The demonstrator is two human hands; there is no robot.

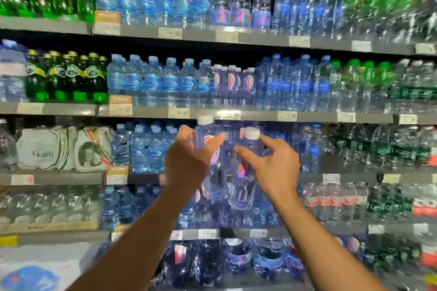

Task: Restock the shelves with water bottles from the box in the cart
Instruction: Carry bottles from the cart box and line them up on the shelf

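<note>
Forearms: both bare, raised from bottom of view, converging toward centre, palms facing shelving. Left hand (189, 160): fingers and thumb curled round a clear violet-tinted water bottle w/ white cap (208, 149), held upright at its upper body; bottle base hangs below the wrist line. Right hand (272, 165): grips second like bottle (246, 177) round its shoulder, index finger extended across the front, thumb up near the white cap; bottle upright, slightly lower than the first. The 2 bottles sit just beside each other, in front of the third shelf (59, 178) from the top, not yet on it. Behind: shelving, several tiers, grey edges w/ price tags (178, 112). Stock: green glass bottles (66, 75) at left, blue-capped water bottles (153, 80) centre-left, violet white-capped bottles (234, 82) centre, green-capped bottles (364, 78) at right. Wrapped multipacks (63, 149) at left of third tier. Edges of view blurred; labels unreadable.
</note>
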